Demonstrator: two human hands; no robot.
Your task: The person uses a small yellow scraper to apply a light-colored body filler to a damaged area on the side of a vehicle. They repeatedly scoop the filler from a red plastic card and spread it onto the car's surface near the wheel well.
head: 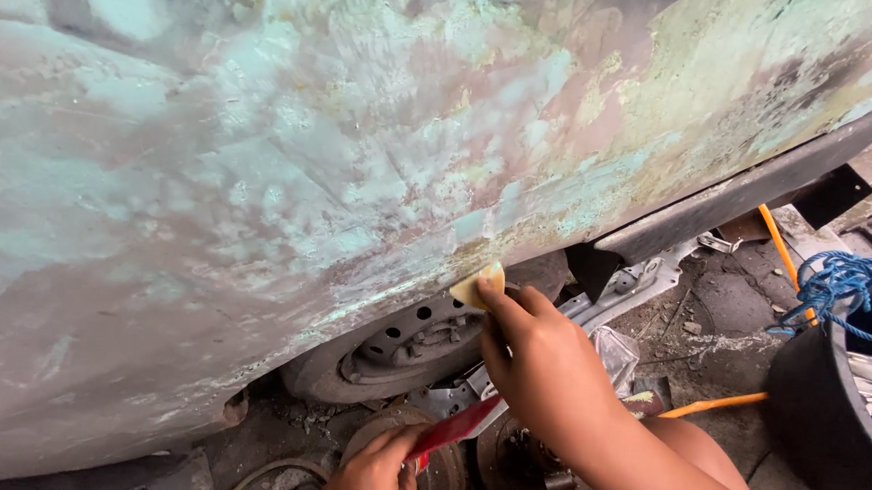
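- Both hands are at work low against a car body: the right hand pinches a small pale yellow wedge-shaped spreader between thumb and fingertips and presses its edge to the bottom lip of the panel.
- Lower and nearer, the left hand is clenched around the handle end of a flat red blade-like tool, which slants up to the right and passes under the right wrist.
- Filling most of the view is the large curved metal car panel, sanded and patchy with pale green, pink, cream and grey filler.
- Just below the spreader, under the panel's edge, lies a grey steel wheel rim with round holes in a dark tyre.
- Rusty round brake discs lie on the dirty concrete floor near the hands.
- An orange hose runs across the floor to the right.
- At the far right, a tangle of blue rope sits on a black tyre.
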